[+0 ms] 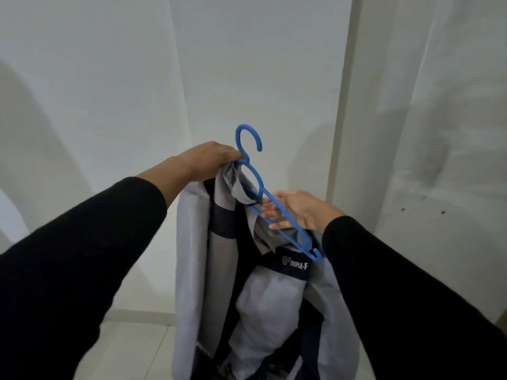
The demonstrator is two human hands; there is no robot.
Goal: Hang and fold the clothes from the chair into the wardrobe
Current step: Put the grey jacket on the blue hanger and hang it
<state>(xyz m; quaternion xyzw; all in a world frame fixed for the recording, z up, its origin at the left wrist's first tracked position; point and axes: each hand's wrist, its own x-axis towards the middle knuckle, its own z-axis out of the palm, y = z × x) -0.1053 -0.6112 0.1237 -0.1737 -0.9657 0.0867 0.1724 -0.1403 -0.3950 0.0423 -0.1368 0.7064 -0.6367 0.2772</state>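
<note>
So a grey jacket [247, 297] with dark navy panels is being held up mid-air in front of a plain white wall [247, 64], hanging down from the centre of the view toward 6 o'clock. A blue plastic hanger [259, 187] is partly fed into it, hook sticking up at 12 o'clock and 1 arm of it poking out bare toward 5 o'clock.

The left hand [208, 160] is closed around the bunched collar fabric right at the hanger's neck, so cloth and hanger are pinched together there. The right hand [296, 212] is only loosely curled, fingers [270, 213] partly open and wrapped over the lower bar of the hanger, at about 4 o'clock from the left hand. Black sleeves are worn on both arms.

The jacket looks like thin, slick shell fabric, so it is probably light but floppy and slippery, and it could slide right off the bare hanger arm if tilted. The hanger seems stiff enough to be steered by its bar. Best guess: the right shoulder of the jacket should be grabbed near the seam and pulled over that exposed arm, while the neck is kept pinched. No wardrobe or chair can be seen here, so the hanging-up part is not yet done.
</note>
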